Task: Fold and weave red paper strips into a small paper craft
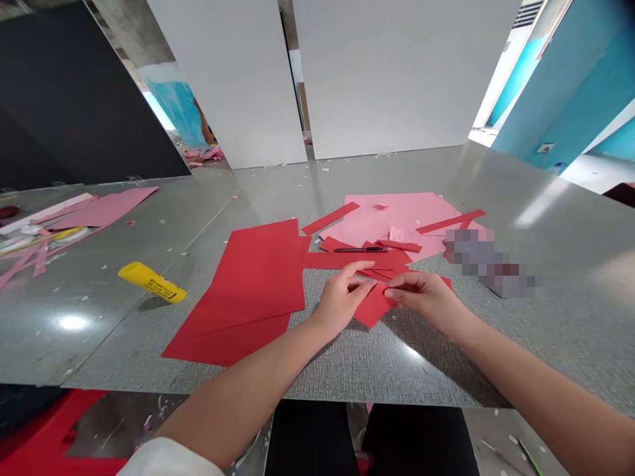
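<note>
Between my two hands is a small piece of red paper [371,309], one corner pointing down toward me. My left hand [342,294] pinches its left edge with the thumb, the index finger stretched out above. On the right edge, my right hand [421,293] grips the same piece between thumb and fingertips. Just beyond lie red paper strips [330,260] and a dark pen [360,249] resting across them. Larger red sheets [258,274] lie to the left of my left hand, overlapping each other.
A yellow glue stick [151,281] lies on the grey table [208,198] at left. Pink paper [397,211] lies behind the strips. A blurred-out object [489,264] is at right. More pink scraps [104,208] lie far left. White panels [387,73] stand along the back.
</note>
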Demonstrator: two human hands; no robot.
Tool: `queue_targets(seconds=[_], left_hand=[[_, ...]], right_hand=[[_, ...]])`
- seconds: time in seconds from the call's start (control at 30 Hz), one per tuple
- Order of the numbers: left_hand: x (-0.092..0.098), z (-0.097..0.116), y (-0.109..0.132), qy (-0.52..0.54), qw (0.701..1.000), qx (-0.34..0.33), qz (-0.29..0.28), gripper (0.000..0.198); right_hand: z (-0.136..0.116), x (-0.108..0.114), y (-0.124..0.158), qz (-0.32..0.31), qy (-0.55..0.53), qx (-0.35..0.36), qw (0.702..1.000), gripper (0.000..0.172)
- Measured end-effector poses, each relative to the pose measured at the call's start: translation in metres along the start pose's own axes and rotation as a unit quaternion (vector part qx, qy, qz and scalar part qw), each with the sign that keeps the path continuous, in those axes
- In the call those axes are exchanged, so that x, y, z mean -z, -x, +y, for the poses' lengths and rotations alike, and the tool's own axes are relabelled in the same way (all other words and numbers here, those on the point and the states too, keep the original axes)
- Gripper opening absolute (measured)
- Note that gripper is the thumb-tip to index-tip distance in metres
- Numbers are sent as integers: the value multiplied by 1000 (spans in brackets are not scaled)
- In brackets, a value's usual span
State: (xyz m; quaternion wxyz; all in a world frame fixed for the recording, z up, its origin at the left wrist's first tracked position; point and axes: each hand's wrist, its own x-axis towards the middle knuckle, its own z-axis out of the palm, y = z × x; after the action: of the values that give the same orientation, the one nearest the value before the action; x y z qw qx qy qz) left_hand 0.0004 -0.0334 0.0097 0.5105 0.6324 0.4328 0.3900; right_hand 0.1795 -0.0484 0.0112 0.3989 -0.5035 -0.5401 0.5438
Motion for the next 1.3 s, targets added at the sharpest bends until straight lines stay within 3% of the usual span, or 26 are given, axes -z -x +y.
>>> queue_targets(seconds=[0.17, 0.23, 0.4, 0.63, 1.3], left_hand=[[-3, 2, 1, 114, 991, 57, -36, 55], [-4, 1, 1, 128, 990, 58, -23, 63], [-3, -2, 0, 89, 996, 20, 16, 54], [0, 3, 1, 80, 996, 36, 28, 43], [0, -2, 0, 57, 998, 19, -6, 26]], right_hand=[[-2, 2, 0, 124, -48, 20, 991, 21], [-2, 3, 0, 143, -64, 28, 987, 22], [3, 5, 0, 135, -63, 35, 988, 21], [3, 5, -1, 139, -58, 26, 988, 22], [4, 5, -1, 152, -76, 60, 984, 20]])
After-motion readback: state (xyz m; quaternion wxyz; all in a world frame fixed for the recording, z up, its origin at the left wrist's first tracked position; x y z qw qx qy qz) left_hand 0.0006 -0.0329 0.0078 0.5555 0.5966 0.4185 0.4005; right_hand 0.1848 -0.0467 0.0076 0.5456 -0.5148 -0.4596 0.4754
